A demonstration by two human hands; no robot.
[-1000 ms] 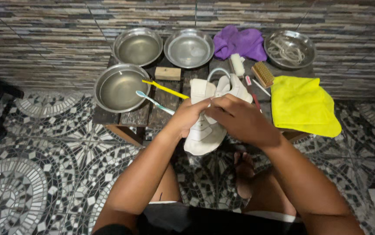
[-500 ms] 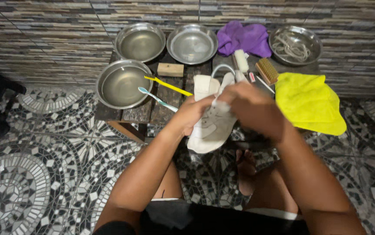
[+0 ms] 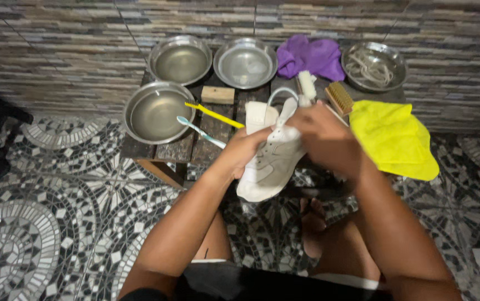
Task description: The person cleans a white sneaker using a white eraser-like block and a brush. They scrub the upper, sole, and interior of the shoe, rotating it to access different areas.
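A white sneaker [image 3: 273, 159] sits at the centre of the frame, held over the front edge of the desk [image 3: 187, 149], toe end pointing down toward the lower middle. The left hand [image 3: 245, 150] grips its left side, fingers clamped around the upper. The right hand [image 3: 323, 136] covers the shoe's top right, fingers curled together on the collar. Behind it lies a second white shoe [image 3: 259, 114]. Left of the shoes, a yellow toothbrush [image 3: 213, 114] and a teal toothbrush [image 3: 200, 131] lean on a steel bowl [image 3: 156, 111]. To the right are a wooden scrub brush [image 3: 339, 98] and a yellow cloth [image 3: 393, 139].
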